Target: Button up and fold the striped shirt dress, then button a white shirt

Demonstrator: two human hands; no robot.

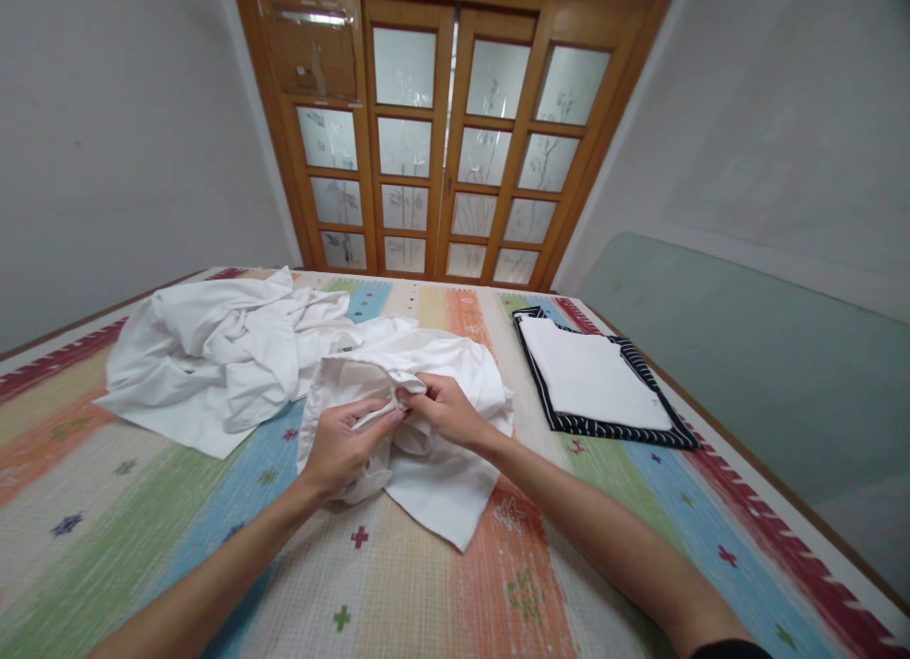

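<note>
A crumpled white garment lies on the striped cloth in front of me, its kind hidden by the folds. My left hand pinches an edge of it between thumb and fingers. Close beside it, my right hand grips the same edge, and the two thumbs almost meet. Part of the fabric is lifted and bunched around the fingers. Directly to the left, a second heap of white fabric sits loosely piled; I cannot tell whether the two are joined.
On the right lies a folded white garment on top of a folded black-and-white striped one. A colourful striped cloth covers the surface. Beyond stand wooden doors with glass panes. A pale green panel leans along the right wall.
</note>
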